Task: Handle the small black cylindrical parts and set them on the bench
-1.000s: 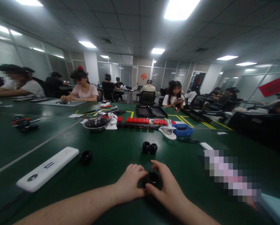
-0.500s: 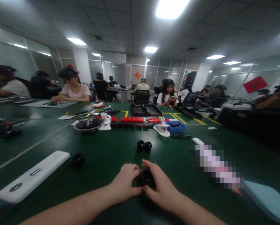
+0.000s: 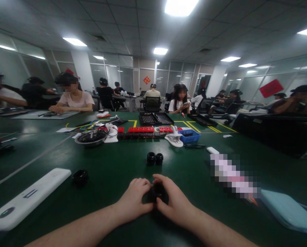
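Note:
At the near middle of the green table, a glossy black round fitting (image 3: 158,191) with a hollow top sits between my hands. My left hand (image 3: 136,195) closes on its left side, fingers curled and thumb along the near edge. From the right, my right hand (image 3: 176,196) wraps it with fingers at the far side and thumb at the near side. The fitting's lower part is hidden in shadow. Just beyond stand two similar black fittings, a larger one (image 3: 151,158) and a smaller one (image 3: 159,158), side by side. A black ring (image 3: 80,177) lies apart to the left.
A long white device (image 3: 31,199) lies at left, a light-blue case (image 3: 288,207) at right. Farther back are a metal bowl (image 3: 90,139), a red strip of blocks (image 3: 141,129), a white clamp (image 3: 174,139) and a blue bin (image 3: 189,136). Several people sit around.
The whole view has shifted slightly, so the table's things appear a little farther left. Both hands stay around the black fitting, with only a slight change in finger position.

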Action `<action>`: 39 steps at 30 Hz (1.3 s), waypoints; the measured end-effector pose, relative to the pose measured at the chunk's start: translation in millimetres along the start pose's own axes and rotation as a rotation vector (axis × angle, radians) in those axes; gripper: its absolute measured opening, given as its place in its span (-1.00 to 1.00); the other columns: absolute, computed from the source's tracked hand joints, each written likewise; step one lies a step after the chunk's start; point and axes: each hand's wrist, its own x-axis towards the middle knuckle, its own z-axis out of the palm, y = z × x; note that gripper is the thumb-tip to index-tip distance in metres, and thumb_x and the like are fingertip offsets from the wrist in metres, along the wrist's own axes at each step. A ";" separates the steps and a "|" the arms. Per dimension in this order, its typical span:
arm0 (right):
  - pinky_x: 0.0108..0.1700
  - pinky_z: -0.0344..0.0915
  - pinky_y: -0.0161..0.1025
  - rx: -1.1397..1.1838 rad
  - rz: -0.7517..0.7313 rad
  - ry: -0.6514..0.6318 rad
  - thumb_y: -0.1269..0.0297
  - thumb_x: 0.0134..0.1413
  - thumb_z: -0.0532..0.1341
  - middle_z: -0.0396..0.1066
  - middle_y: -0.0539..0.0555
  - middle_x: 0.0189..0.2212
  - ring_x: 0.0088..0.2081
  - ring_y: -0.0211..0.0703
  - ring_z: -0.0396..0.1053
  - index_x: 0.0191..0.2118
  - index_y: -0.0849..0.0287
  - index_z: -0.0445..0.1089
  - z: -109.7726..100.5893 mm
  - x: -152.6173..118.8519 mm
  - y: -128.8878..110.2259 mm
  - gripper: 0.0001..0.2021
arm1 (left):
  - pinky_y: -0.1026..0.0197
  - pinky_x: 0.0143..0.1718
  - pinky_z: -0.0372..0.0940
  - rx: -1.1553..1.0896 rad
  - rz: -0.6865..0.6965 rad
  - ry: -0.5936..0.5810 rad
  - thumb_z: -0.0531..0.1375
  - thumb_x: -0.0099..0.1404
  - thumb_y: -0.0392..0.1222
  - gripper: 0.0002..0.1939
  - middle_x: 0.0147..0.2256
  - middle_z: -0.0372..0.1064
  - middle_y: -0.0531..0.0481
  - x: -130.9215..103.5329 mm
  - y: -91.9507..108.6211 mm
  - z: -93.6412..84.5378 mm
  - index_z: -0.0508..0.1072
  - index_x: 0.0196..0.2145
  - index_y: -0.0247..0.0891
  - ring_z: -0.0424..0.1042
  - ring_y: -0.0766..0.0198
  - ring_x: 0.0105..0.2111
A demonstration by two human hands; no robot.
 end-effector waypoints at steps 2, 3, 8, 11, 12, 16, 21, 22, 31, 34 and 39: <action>0.05 0.15 -0.11 0.000 -0.027 0.009 0.57 -0.21 0.15 0.25 0.13 -0.04 -0.02 -0.10 0.22 0.10 0.18 0.06 -0.8 -0.8 -0.6 -0.36 | 0.14 -0.18 0.11 0.004 0.007 0.002 0.23 0.08 -0.08 -0.75 -0.24 0.26 0.01 0.0 -0.8 0.8 0.39 -0.26 -0.19 0.21 0.13 -0.22; 0.06 0.14 -0.10 -0.006 -0.027 0.031 0.55 -0.20 0.16 0.24 0.14 -0.04 -0.01 -0.09 0.21 0.10 0.18 0.05 -1.0 -0.5 -0.5 -0.36 | 0.14 -0.18 0.11 0.005 0.009 0.004 0.23 0.08 -0.07 -0.74 -0.23 0.26 0.01 -0.2 -0.5 0.7 0.39 -0.26 -0.19 0.21 0.13 -0.22; 0.00 0.18 -0.10 -0.033 0.092 0.069 0.43 -0.24 0.28 0.29 0.12 -0.14 -0.09 -0.06 0.25 0.06 0.19 0.13 0.5 3.9 1.7 -0.36 | 0.16 -0.20 0.12 0.018 -0.001 0.000 0.22 0.10 -0.09 -0.76 -0.25 0.26 0.02 -1.6 4.5 -3.2 0.39 -0.26 -0.18 0.21 0.14 -0.24; -0.02 0.20 -0.11 -0.027 0.131 0.049 0.42 -0.23 0.29 0.30 0.11 -0.15 -0.10 -0.06 0.27 0.06 0.20 0.13 2.2 5.1 2.7 -0.37 | 0.17 -0.22 0.12 0.016 -0.001 -0.011 0.22 0.08 -0.13 -0.77 -0.26 0.25 0.02 -1.4 4.5 -3.1 0.38 -0.27 -0.19 0.22 0.15 -0.25; -0.02 0.20 -0.11 -0.025 0.136 0.056 0.42 -0.21 0.27 0.30 0.11 -0.15 -0.10 -0.07 0.28 0.07 0.20 0.11 2.4 5.0 2.8 -0.37 | 0.17 -0.22 0.12 0.015 0.002 -0.011 0.22 0.08 -0.13 -0.77 -0.26 0.25 0.03 -1.1 3.8 -2.5 0.38 -0.27 -0.20 0.22 0.15 -0.25; 0.01 0.17 -0.11 -0.014 0.121 0.062 0.44 -0.15 0.20 0.29 0.10 -0.13 -0.08 -0.09 0.27 0.11 0.16 0.06 1.2 3.8 2.9 -0.38 | 0.14 -0.20 0.11 0.021 0.009 0.005 0.22 0.08 -0.09 -0.77 -0.27 0.26 0.02 -0.1 1.5 -0.5 0.38 -0.29 -0.21 0.22 0.15 -0.25; 0.11 0.06 -0.06 0.018 0.024 -0.071 0.52 -0.21 0.18 0.19 0.19 0.05 0.07 -0.03 0.15 0.19 0.19 -0.06 0.1 1.4 1.6 -0.25 | 0.13 -0.19 0.12 0.021 -0.011 -0.018 0.22 0.08 -0.12 -0.78 -0.24 0.26 0.00 0.1 2.8 -2.9 0.39 -0.28 -0.20 0.21 0.13 -0.23; 0.12 0.03 -0.04 0.020 0.012 -0.064 0.52 -0.22 0.18 0.14 0.19 0.08 0.09 -0.01 0.10 0.19 0.20 -0.08 0.1 1.3 1.2 -0.23 | 0.13 -0.19 0.12 0.021 -0.010 -0.019 0.22 0.08 -0.12 -0.78 -0.23 0.26 0.00 0.0 3.1 -3.4 0.39 -0.28 -0.20 0.21 0.12 -0.22; -0.03 0.20 -0.12 0.025 0.124 0.035 0.44 -0.23 0.27 0.29 0.08 -0.20 -0.14 -0.09 0.29 0.15 0.18 -0.02 1.9 5.5 4.4 -0.25 | 0.17 -0.22 0.12 0.010 0.003 -0.009 0.23 0.07 -0.14 -0.78 -0.27 0.25 0.04 -0.1 1.5 -1.4 0.39 -0.28 -0.20 0.22 0.16 -0.26; 0.00 0.17 -0.12 0.053 0.053 0.041 0.52 -0.19 0.18 0.30 0.09 -0.17 -0.11 -0.11 0.28 0.18 0.19 -0.10 1.4 3.9 3.7 -0.25 | 0.16 -0.20 0.11 0.010 0.022 0.005 0.22 0.08 -0.15 -0.77 -0.26 0.26 0.03 -0.4 0.5 -0.5 0.38 -0.27 -0.20 0.22 0.17 -0.25; 0.08 0.08 -0.05 0.041 0.005 -0.023 0.53 -0.22 0.17 0.22 0.17 -0.02 0.02 -0.05 0.18 0.20 0.21 -0.13 0.0 1.6 1.5 -0.22 | 0.15 -0.20 0.11 0.015 0.016 0.010 0.24 0.07 -0.12 -0.76 -0.25 0.27 0.01 -0.7 -0.2 0.1 0.39 -0.28 -0.22 0.22 0.14 -0.24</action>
